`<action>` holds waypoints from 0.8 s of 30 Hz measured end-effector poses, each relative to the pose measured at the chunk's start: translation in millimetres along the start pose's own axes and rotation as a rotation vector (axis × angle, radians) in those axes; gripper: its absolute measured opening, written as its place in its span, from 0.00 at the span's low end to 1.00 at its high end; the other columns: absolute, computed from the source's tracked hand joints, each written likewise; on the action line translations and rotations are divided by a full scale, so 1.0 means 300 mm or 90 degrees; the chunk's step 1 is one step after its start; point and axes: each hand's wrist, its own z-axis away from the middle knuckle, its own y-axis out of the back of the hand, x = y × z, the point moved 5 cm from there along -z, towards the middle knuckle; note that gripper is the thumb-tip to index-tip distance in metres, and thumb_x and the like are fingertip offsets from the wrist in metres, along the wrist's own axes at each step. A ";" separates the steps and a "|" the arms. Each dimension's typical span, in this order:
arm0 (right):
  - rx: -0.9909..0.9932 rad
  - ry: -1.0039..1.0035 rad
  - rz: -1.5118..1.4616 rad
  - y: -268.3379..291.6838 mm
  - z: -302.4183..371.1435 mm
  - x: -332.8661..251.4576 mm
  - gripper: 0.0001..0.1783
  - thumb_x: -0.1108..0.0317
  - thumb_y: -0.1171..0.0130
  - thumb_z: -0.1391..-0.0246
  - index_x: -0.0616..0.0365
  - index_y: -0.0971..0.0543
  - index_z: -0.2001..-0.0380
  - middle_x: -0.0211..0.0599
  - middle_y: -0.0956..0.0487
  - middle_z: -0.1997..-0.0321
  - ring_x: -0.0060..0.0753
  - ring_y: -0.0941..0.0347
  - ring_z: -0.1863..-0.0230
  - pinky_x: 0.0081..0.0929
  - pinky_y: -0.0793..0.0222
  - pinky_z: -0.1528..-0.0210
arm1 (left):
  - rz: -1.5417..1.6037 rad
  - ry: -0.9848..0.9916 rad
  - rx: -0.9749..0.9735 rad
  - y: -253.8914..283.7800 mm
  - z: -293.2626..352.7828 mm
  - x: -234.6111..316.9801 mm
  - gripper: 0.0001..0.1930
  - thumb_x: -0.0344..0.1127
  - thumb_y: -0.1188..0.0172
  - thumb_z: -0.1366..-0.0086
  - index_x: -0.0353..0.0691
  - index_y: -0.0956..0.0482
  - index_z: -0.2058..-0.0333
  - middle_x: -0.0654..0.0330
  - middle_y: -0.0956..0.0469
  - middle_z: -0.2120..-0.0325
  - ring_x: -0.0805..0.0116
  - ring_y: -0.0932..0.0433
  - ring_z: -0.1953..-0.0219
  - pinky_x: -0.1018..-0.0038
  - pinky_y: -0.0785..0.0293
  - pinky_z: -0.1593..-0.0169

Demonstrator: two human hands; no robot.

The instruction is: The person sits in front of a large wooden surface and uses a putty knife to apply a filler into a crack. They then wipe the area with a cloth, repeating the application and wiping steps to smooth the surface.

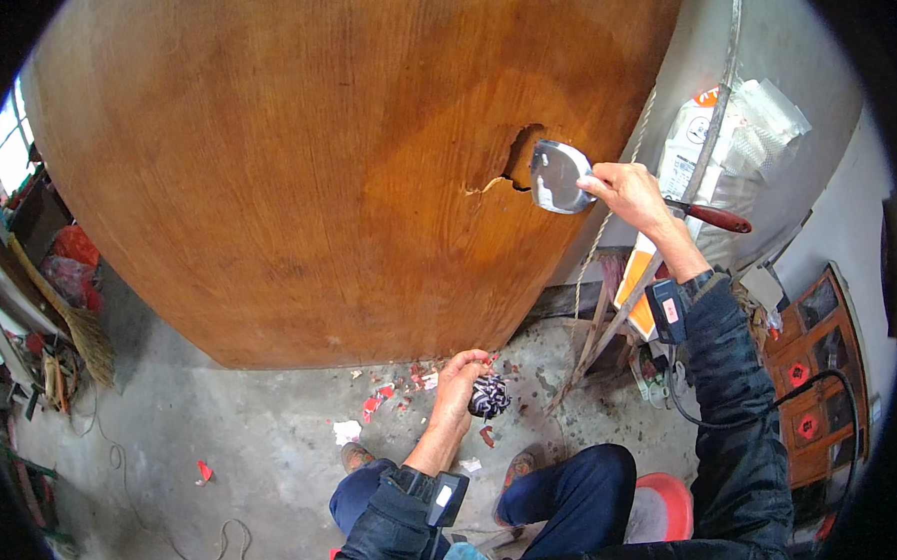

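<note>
My right hand [629,194] is closed on a putty knife. Its wide grey blade [561,178], with pale smears, is pinched between thumb and fingers, and the dark red handle [718,217] sticks out past my wrist. The blade is held at the right edge of a jagged hole [519,159] in a large brown wooden panel [294,177]; whether they touch, I cannot tell. Lower down, near the panel's bottom edge, my left hand [457,392] has its fingers wrapped round a bunched-up black-and-white wad [489,396], which looks like patterned cloth.
Red and white scraps [377,401] litter the concrete floor [265,438] below the panel. A red-rimmed basin [679,505] is by my right knee. Plastic bags [752,132], a long pole [725,78] and a rope [592,249] are at right. At left are a straw broom [82,331] and a cord [242,539].
</note>
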 end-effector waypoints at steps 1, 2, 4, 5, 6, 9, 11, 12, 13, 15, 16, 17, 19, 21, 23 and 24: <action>-0.002 -0.010 0.001 0.007 0.007 0.006 0.19 0.50 0.47 0.51 0.57 0.24 0.77 0.44 0.26 0.79 0.48 0.29 0.73 0.37 0.34 0.73 | 0.001 -0.001 0.003 0.003 -0.001 -0.001 0.11 0.25 0.50 0.48 0.35 0.27 0.64 0.58 0.24 0.75 0.72 0.25 0.71 0.79 0.28 0.67; 0.003 -0.008 -0.003 0.019 0.016 0.010 0.18 0.52 0.46 0.50 0.58 0.24 0.77 0.45 0.27 0.80 0.47 0.30 0.76 0.35 0.36 0.74 | 0.003 -0.001 0.006 0.005 -0.002 -0.004 0.11 0.25 0.50 0.48 0.35 0.27 0.64 0.58 0.24 0.75 0.72 0.25 0.71 0.79 0.28 0.67; 0.010 -0.023 -0.027 0.032 0.023 0.017 0.18 0.54 0.45 0.50 0.59 0.24 0.77 0.45 0.29 0.83 0.45 0.31 0.80 0.33 0.37 0.76 | 0.012 -0.003 0.006 0.005 -0.003 -0.011 0.11 0.25 0.50 0.48 0.35 0.28 0.64 0.58 0.24 0.75 0.72 0.25 0.71 0.79 0.28 0.67; 0.013 -0.006 -0.026 0.036 0.021 0.011 0.18 0.54 0.45 0.50 0.59 0.24 0.77 0.46 0.28 0.83 0.45 0.31 0.79 0.33 0.37 0.76 | 0.018 -0.006 0.002 0.002 -0.005 -0.014 0.11 0.25 0.50 0.48 0.35 0.28 0.64 0.58 0.24 0.75 0.72 0.25 0.71 0.78 0.28 0.67; 0.011 -0.008 -0.019 0.033 0.017 0.007 0.18 0.54 0.45 0.50 0.59 0.24 0.77 0.46 0.28 0.82 0.45 0.31 0.79 0.33 0.37 0.76 | 0.024 -0.009 -0.004 -0.002 -0.007 -0.016 0.11 0.25 0.50 0.48 0.35 0.28 0.64 0.58 0.24 0.75 0.72 0.25 0.71 0.78 0.28 0.67; 0.004 -0.014 0.000 0.016 -0.012 -0.010 0.19 0.49 0.47 0.51 0.55 0.22 0.76 0.45 0.25 0.79 0.48 0.27 0.72 0.38 0.34 0.71 | 0.036 -0.008 -0.012 -0.006 -0.007 -0.016 0.11 0.24 0.50 0.48 0.35 0.28 0.64 0.58 0.25 0.75 0.71 0.25 0.71 0.78 0.28 0.66; -0.014 -0.012 0.013 0.003 -0.019 -0.016 0.19 0.49 0.47 0.51 0.55 0.22 0.75 0.45 0.25 0.78 0.49 0.27 0.71 0.38 0.33 0.71 | 0.029 -0.005 -0.009 -0.004 -0.002 -0.011 0.11 0.24 0.50 0.48 0.35 0.27 0.64 0.58 0.25 0.75 0.71 0.25 0.71 0.79 0.29 0.66; -0.007 0.009 -0.013 0.006 -0.013 -0.018 0.20 0.49 0.47 0.51 0.56 0.22 0.76 0.45 0.25 0.79 0.49 0.28 0.72 0.38 0.34 0.72 | 0.017 -0.002 -0.003 0.001 -0.001 -0.008 0.11 0.24 0.50 0.48 0.35 0.27 0.64 0.58 0.24 0.75 0.71 0.25 0.71 0.79 0.29 0.66; -0.017 -0.014 -0.001 0.005 -0.004 -0.006 0.19 0.49 0.46 0.51 0.56 0.22 0.76 0.45 0.25 0.79 0.49 0.28 0.72 0.38 0.34 0.72 | 0.013 -0.003 0.003 0.004 -0.002 -0.004 0.11 0.24 0.50 0.48 0.35 0.27 0.64 0.57 0.24 0.75 0.71 0.25 0.71 0.79 0.29 0.66; -0.039 -0.039 0.023 0.010 0.029 0.020 0.19 0.50 0.46 0.51 0.56 0.22 0.76 0.45 0.25 0.79 0.49 0.28 0.73 0.38 0.34 0.72 | 0.030 0.006 0.001 0.004 -0.001 -0.006 0.11 0.24 0.50 0.48 0.35 0.28 0.64 0.58 0.24 0.75 0.72 0.25 0.71 0.79 0.29 0.67; -0.050 -0.067 0.023 0.010 0.044 0.039 0.18 0.51 0.45 0.51 0.56 0.22 0.77 0.45 0.25 0.80 0.47 0.27 0.74 0.37 0.34 0.73 | 0.026 0.006 0.000 0.003 -0.003 -0.006 0.11 0.24 0.50 0.48 0.35 0.28 0.64 0.57 0.24 0.75 0.72 0.25 0.71 0.79 0.29 0.67; -0.044 -0.056 0.001 0.010 0.053 0.044 0.18 0.51 0.45 0.51 0.56 0.22 0.77 0.45 0.25 0.80 0.47 0.27 0.75 0.36 0.34 0.73 | 0.023 0.008 -0.005 -0.001 -0.004 -0.008 0.10 0.24 0.50 0.48 0.35 0.28 0.64 0.57 0.24 0.75 0.72 0.25 0.71 0.79 0.29 0.67; -0.025 -0.068 -0.019 0.014 0.068 0.060 0.18 0.51 0.45 0.52 0.56 0.22 0.77 0.45 0.25 0.80 0.47 0.27 0.75 0.36 0.34 0.73 | 0.015 0.002 -0.013 -0.006 -0.004 -0.009 0.10 0.25 0.50 0.48 0.36 0.28 0.64 0.58 0.24 0.75 0.72 0.25 0.71 0.79 0.29 0.67; -0.020 -0.046 -0.014 0.013 0.075 0.059 0.18 0.50 0.45 0.52 0.56 0.23 0.76 0.45 0.25 0.80 0.48 0.27 0.74 0.36 0.34 0.73 | 0.019 0.004 -0.020 -0.006 -0.003 -0.008 0.10 0.25 0.50 0.48 0.36 0.28 0.64 0.58 0.24 0.74 0.72 0.25 0.71 0.79 0.29 0.67; -0.034 -0.049 -0.024 0.009 0.093 0.060 0.18 0.50 0.46 0.51 0.56 0.23 0.76 0.45 0.26 0.80 0.48 0.27 0.74 0.36 0.34 0.73 | 0.038 0.020 -0.017 -0.002 -0.004 -0.010 0.10 0.25 0.51 0.47 0.36 0.27 0.64 0.58 0.24 0.74 0.72 0.25 0.71 0.79 0.29 0.66; -0.037 -0.053 -0.048 0.005 0.117 0.059 0.18 0.51 0.46 0.51 0.56 0.23 0.76 0.46 0.26 0.80 0.49 0.28 0.74 0.37 0.35 0.74 | 0.032 0.007 -0.020 -0.003 -0.004 -0.007 0.10 0.25 0.51 0.47 0.36 0.27 0.65 0.58 0.24 0.74 0.72 0.25 0.71 0.78 0.29 0.66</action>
